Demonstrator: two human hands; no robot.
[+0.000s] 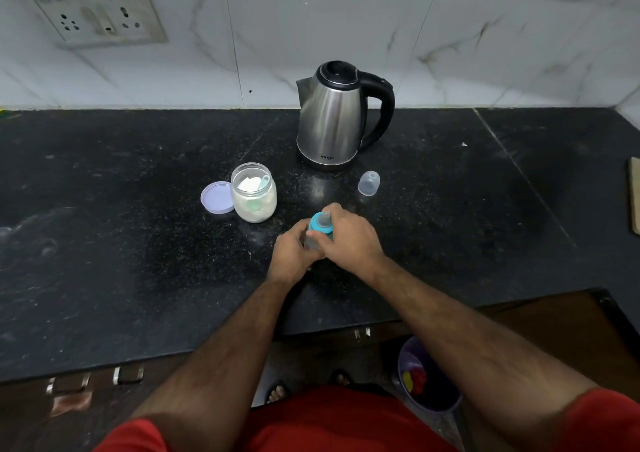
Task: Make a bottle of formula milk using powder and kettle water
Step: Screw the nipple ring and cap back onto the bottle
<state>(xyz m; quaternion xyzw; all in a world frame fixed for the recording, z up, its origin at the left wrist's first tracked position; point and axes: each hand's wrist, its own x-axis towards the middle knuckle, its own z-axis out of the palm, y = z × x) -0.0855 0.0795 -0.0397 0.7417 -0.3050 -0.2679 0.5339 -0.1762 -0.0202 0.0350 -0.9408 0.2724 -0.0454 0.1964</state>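
Two hands meet on the baby bottle [319, 232] at counter centre: left hand [293, 253] gripping its body, right hand [349, 235] curled round the teal collar. Twist squarely, base planted. Open powder jar [254, 192] sits at ten o'clock, kettle [334, 115] at twelve.

Kettle [330, 119]: brushed metal body with soft sheen; glossy black plastic handle and lid. Worktop [138, 209]: dark speckled polished stone. Powder jar [254, 193] and cap [369, 183]: clear smooth plastic. Jar lid [216, 197]: matt lilac plastic. Wall [485, 36]: glossy marbled tile.
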